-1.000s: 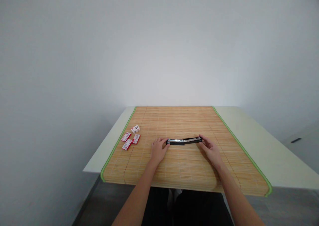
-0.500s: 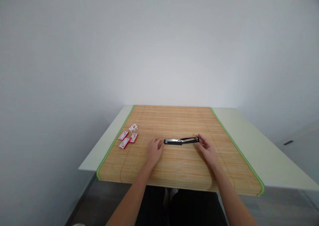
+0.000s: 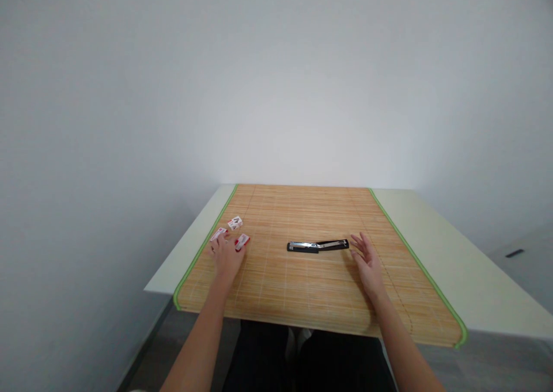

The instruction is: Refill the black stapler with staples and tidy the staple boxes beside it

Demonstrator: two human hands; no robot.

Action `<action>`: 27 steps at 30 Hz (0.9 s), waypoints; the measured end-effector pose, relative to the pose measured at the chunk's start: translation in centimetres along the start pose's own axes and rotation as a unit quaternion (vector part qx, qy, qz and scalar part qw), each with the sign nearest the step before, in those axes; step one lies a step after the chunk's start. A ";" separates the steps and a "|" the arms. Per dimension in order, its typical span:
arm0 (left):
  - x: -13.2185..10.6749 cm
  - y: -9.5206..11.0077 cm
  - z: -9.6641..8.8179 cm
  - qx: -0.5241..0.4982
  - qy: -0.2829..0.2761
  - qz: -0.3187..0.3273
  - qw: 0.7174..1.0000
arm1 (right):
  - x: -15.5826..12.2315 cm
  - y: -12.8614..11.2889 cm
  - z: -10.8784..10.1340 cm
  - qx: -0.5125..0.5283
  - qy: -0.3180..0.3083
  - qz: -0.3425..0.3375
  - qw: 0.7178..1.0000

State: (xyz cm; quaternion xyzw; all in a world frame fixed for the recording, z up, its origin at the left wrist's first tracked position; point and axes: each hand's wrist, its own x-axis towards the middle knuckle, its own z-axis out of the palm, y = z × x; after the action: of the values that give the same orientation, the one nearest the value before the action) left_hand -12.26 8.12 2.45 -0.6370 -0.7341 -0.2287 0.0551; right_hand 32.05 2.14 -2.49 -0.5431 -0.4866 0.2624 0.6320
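Clock positions are read from the stapler, with twelve toward the wall.

The stapler (image 3: 318, 246), black with a bright metal channel, lies unfolded near the middle of the mat (image 3: 302, 294), its two halves running lengthwise from nine to three in a shallow bend. Neither hand touches it.

Right hand (image 3: 368, 263): positioned at between three and four o'clock, just beside the stapler's right end. Thumb and fingers are spread, with a clear gap between them, and the grip is free of any object.

Left hand (image 3: 227, 258): positioned just below nine o'clock, well apart from the stapler, palm down among the small boxes. Fingers are bent over the boxes and the tips are partly hidden — whether they pinch anything cannot be told.

Taking the left hand as the dial's centre, a red-and-white box (image 3: 219, 233) lies at eleven, partly covered by the fingers. A second red box (image 3: 242, 242) lies between one and two, right beside the thumb; contact cannot be confirmed. A white box (image 3: 235, 223) lies a little past twelve, beyond the fingertips and clear of them.

The mat is slatted, edged in green — a white table (image 3: 458, 265) shows along both sides.
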 end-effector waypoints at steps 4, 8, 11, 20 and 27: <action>-3.2 3.0 -0.4 -0.124 -0.094 0.126 0.980 | -2.1 -2.0 0.2 -0.089 0.081 -0.041 0.992; -6.5 7.2 -0.4 -0.262 -0.199 0.249 0.911 | -4.2 -4.2 1.3 -0.169 0.013 -0.074 0.983; -7.9 10.3 0.0 -0.307 -0.224 0.280 0.881 | -4.6 -5.3 2.4 -0.191 -0.152 -0.116 0.963; -8.5 10.8 1.6 -0.333 -0.227 0.253 0.880 | -4.0 -3.7 3.6 -0.237 -0.324 -0.173 0.900; -8.1 9.5 1.7 -0.326 -0.228 0.252 0.882 | -4.0 -3.3 3.6 -0.243 -0.321 -0.165 0.900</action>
State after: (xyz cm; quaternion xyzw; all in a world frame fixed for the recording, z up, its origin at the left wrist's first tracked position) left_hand -1.29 2.27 0.50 -0.8169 -0.4250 -0.2824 -0.2690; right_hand 26.62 -0.69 -0.91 -0.4778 -0.7944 0.1886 0.3240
